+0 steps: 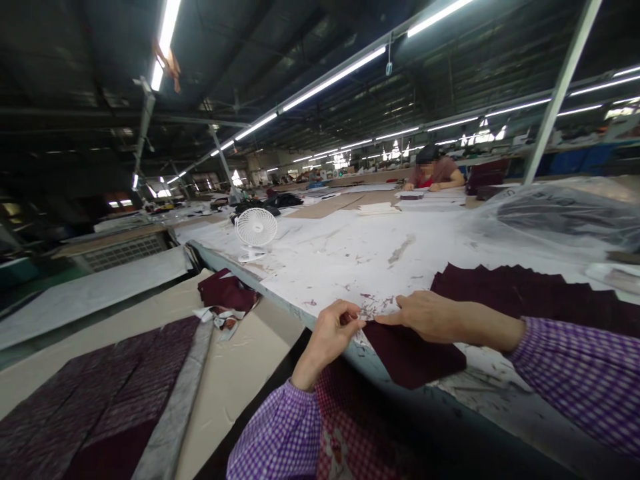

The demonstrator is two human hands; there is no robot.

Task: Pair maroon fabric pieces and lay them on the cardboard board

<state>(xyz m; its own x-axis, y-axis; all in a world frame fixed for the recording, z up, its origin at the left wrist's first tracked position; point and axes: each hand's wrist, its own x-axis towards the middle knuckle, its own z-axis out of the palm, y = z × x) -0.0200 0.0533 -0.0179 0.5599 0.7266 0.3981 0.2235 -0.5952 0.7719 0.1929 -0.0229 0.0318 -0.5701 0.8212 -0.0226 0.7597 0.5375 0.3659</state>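
Observation:
My left hand [333, 337] is at the table's near edge. Its thumb and index finger are pinched together at the corner of a dark maroon fabric piece [413, 357]. From the right, my right hand [430, 317] lies over the same piece, its index finger stretched along the upper edge close to my left fingertips. The right thumb and the undersides of the other fingers are hidden. The piece hangs partly over the table edge. Beyond my right forearm lies a fanned row of maroon fabric pieces [515, 290] with jagged upper edges.
A small white fan [255, 228] stands on the white-covered table [340, 250]. Clear plastic sheeting [565, 213] lies at the right. At the lower left are maroon panels [100, 387] and a crumpled maroon bundle [227, 293]. Across the table, another person [443, 172] leans over papers.

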